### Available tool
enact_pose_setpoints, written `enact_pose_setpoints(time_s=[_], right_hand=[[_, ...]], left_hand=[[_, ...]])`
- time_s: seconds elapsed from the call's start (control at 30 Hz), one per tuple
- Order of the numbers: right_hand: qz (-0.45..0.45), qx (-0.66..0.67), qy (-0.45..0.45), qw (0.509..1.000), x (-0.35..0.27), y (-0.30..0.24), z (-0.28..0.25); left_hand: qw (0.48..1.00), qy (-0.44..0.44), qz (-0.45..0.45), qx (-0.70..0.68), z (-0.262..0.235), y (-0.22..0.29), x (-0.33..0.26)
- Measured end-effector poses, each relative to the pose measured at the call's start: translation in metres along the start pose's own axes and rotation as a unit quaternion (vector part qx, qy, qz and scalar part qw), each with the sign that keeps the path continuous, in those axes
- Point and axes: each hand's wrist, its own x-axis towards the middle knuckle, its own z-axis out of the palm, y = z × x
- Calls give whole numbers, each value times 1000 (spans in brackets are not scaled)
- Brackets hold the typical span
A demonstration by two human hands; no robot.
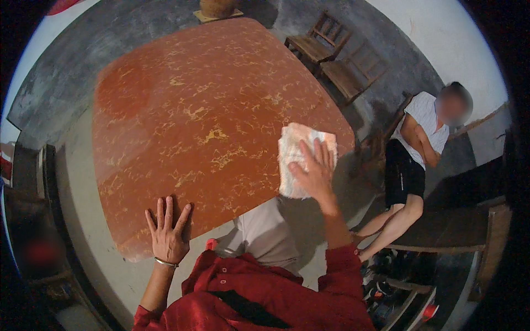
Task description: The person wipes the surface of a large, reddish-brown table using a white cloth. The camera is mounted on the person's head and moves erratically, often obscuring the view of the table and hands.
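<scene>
A large table [165, 132] with a reddish-brown, gold-veined top and rounded corners fills the middle. At its near left edge my left hand [168, 237] lies flat with fingers spread, holding nothing; a bracelet circles that wrist. Over by the right edge lies a folded white and pale-orange towel [293, 144]. My right hand [316, 175] rests palm down on the towel, fingers outstretched and apart, covering its lower right part. The towel's near end reaches the table's edge.
Two wooden chairs [317, 47] stand beyond the table's far right edge. A seated person [422, 129] with folded arms is at the right. A wooden bench or rack [441, 231] with shoe-like items below stands near right. Dark furniture [49, 182] lines the left. A round brown container [218, 8] sits at the back.
</scene>
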Motion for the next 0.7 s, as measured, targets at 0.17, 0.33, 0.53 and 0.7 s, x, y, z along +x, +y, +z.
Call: enact_pose_setpoints(time_s=[0.17, 0.33, 0.53, 0.7], right_hand=[[169, -38, -19, 985, 75, 70, -3], [105, 5, -30, 994, 113, 16, 35], [-186, 85, -14, 979, 25, -92, 10], [-143, 41, 13, 989, 9, -29, -1]], left_hand=[[1000, 8, 9, -7, 0, 5, 4], [1000, 11, 12, 4, 5, 1, 4], [1000, 6, 9, 7, 3, -1, 2], [1000, -6, -1, 12, 0, 0, -2]])
